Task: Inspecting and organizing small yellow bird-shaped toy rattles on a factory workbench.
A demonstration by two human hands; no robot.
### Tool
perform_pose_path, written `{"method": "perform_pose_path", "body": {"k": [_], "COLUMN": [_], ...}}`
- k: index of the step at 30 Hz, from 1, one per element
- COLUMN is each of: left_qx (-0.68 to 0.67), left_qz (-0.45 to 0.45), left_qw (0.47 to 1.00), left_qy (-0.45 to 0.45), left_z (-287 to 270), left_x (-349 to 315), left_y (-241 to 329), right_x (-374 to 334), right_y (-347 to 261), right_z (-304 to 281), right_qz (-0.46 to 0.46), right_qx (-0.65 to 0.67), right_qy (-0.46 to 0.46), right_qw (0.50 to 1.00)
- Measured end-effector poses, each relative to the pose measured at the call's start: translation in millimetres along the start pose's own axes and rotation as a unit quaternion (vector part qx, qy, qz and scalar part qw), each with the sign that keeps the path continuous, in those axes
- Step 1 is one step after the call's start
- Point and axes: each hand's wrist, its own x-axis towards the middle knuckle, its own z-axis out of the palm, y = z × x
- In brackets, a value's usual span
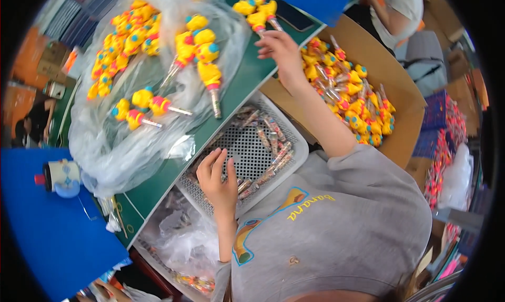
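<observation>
My left hand (pixel 218 183) hovers over a grey plastic basket (pixel 301 144), fingers apart, with nothing visible in it. Small clear tubes of coloured pieces (pixel 273 139) lie in that basket. At the table's far edge, my right hand (pixel 281 52) has its fingers stretched out beside a small group of yellow duck-shaped toys (pixel 258 13) with clear tubes; its fingertips meet or nearly meet one tube's end. More yellow duck toys (pixel 205 52) lie on a large clear plastic bag (pixel 179 102) on the green table (pixel 152 189), some with tubes attached.
Right of the table, a cardboard box (pixel 402 128) holds many duck toys with tubes. A dark phone (pixel 293 15) lies beyond my right hand. A white container (pixel 63 176) stands on a blue surface (pixel 42 223) at left. Another person (pixel 394 13) sits at the upper right.
</observation>
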Motion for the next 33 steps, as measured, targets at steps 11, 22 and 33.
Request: {"method": "perform_pose_path", "body": {"k": [11, 22, 33], "left_qx": [0.077, 0.153, 0.125], "left_qz": [-0.059, -0.002, 0.018], "left_qw": [0.993, 0.988, 0.991], "left_qy": [0.061, 0.008, 0.04], "left_z": [-33, -29, -34], "left_x": [-4, 23, 17], "left_y": [-30, -69, -76], "right_x": [-25, -19, -36], "right_y": [38, 1, -8], "right_z": [86, 32, 32], "right_qz": [-0.034, 0.202, 0.199], "right_qx": [-0.489, 0.039, 0.149], "right_qy": [-0.155, -0.122, -0.147], "right_qw": [0.858, 0.971, 0.957]}}
